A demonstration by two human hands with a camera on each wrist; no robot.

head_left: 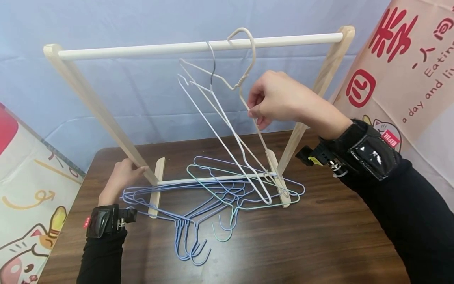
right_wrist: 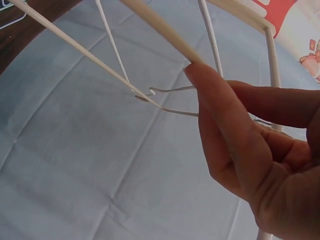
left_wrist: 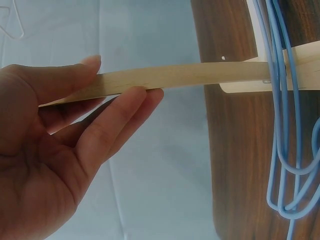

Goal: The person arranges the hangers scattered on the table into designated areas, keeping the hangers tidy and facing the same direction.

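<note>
My right hand (head_left: 276, 98) pinches one sloping arm of a beige hanger (head_left: 253, 55), whose hook arches over the white rail (head_left: 142, 51) of a small wooden rack. Beside it on the left, a white hanger (head_left: 230, 124) with a silver hook hangs from the same rail. In the right wrist view, thumb and fingers meet on the beige hanger (right_wrist: 165, 32). My left hand (head_left: 122, 175) grips the rack's left post (head_left: 103, 118) low down. The left wrist view shows the thumb on one side of the post (left_wrist: 175, 76) and fingers on the other.
Several blue hangers (head_left: 186, 217) lie overlapped on the brown table (head_left: 283, 244) across the rack's base, together with a green hanger (head_left: 232, 221). The right post (head_left: 330, 65) stands behind my right forearm. A pale blue cloth (head_left: 142, 19) hangs behind, with printed panels at both sides.
</note>
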